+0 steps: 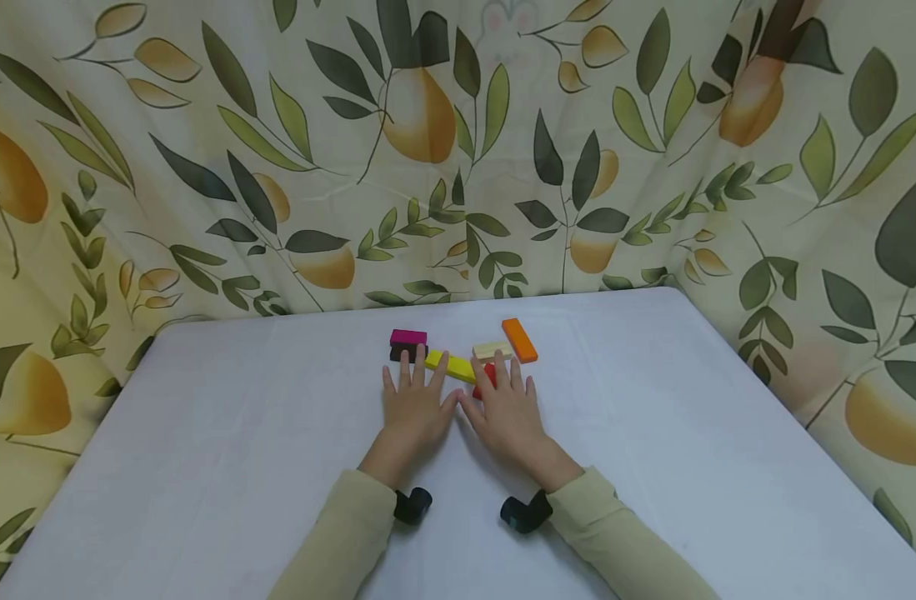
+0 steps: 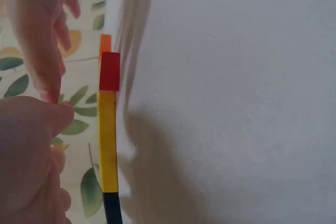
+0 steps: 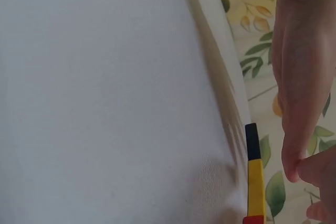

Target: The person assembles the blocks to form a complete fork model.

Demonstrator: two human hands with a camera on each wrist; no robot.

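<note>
Both hands are spread palm-down over several coloured blocks near the back of the table, fingers straight and thumb tips touching or nearly so. My left hand (image 1: 416, 408) is nearest a black block (image 1: 401, 353), a magenta block (image 1: 408, 337) and a yellow block (image 1: 452, 365). Under the fingers of my right hand (image 1: 508, 414) lies a partly hidden red block (image 1: 478, 390). A cream block (image 1: 491, 351) lies just beyond those fingertips, with an orange block (image 1: 520, 340) to its right. Seen from the left wrist, the yellow block (image 2: 107, 142) and red block (image 2: 109, 72) sit apart from both hands.
A white cloth covers the table (image 1: 240, 450). Behind and beside it hangs a curtain (image 1: 442, 233) printed with leaves and fruit. A black wrist camera (image 1: 414, 506) sits at the left cuff and another black wrist camera (image 1: 525, 512) at the right.
</note>
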